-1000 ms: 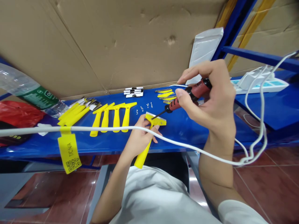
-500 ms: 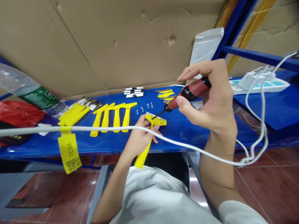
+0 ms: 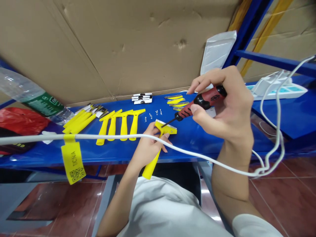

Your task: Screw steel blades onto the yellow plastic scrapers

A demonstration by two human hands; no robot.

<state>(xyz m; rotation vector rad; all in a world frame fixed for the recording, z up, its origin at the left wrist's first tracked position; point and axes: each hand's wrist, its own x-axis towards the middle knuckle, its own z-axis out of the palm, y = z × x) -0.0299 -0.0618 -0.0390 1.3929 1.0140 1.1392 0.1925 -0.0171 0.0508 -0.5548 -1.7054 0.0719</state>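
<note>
My left hand (image 3: 150, 144) is closed around a yellow scraper (image 3: 151, 167), gripping it just below its wide head, with the handle slanting down toward my lap. A metal blade edge runs along the top of that head. My right hand (image 3: 229, 105) holds a red and black screwdriver (image 3: 208, 97), its thumb and fingers around the handle. The screwdriver's thin shaft slopes down to the left, and its tip is at the scraper's head. Several yellow scraper handles (image 3: 123, 126) lie in a row on the blue table, left of my left hand.
A white cable (image 3: 197, 154) with a yellow tag (image 3: 73, 163) crosses in front. More yellow scrapers (image 3: 80, 122) lie beside a plastic bottle (image 3: 46, 102). Small white-and-black pieces (image 3: 142, 98) and yellow strips (image 3: 176, 101) sit farther back. A power strip (image 3: 293, 90) stands right.
My right hand has shifted slightly right and down, and the screwdriver's handle has rolled so that a marking shows. My left hand still holds the scraper in nearly the same place.
</note>
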